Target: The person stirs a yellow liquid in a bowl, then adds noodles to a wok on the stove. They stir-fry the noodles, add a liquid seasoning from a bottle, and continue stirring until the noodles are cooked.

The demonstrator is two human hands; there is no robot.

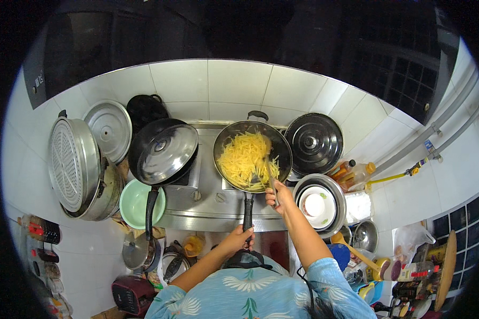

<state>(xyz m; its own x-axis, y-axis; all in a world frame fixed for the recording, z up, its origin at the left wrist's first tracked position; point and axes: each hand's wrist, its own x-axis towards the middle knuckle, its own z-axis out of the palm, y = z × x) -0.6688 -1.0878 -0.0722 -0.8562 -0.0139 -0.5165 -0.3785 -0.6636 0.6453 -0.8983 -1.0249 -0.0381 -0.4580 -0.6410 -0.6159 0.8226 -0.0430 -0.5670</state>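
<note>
A dark wok (284,157) stands on the right side of the steel gas stove (207,203), heaped with yellow shredded potato (243,157). Around the wok's black handle (248,213) my left hand (241,237) is closed. In my right hand (280,197) is the handle of a metal spatula (272,181); its blurred head lies among the shreds at the wok's right side, partly hidden by them. Left of the wok sits a black frying pan (135,163) under a glass lid (171,153), its handle pointing towards me.
A black lid (313,143) leans against the tiles right of the wok. Below it are nested bowls (339,191) and bottles (353,179). At the left stand a pale green basin (129,205), an aluminium steamer (66,163) and a round metal lid (107,119). A dark range hood (239,32) overhangs everything.
</note>
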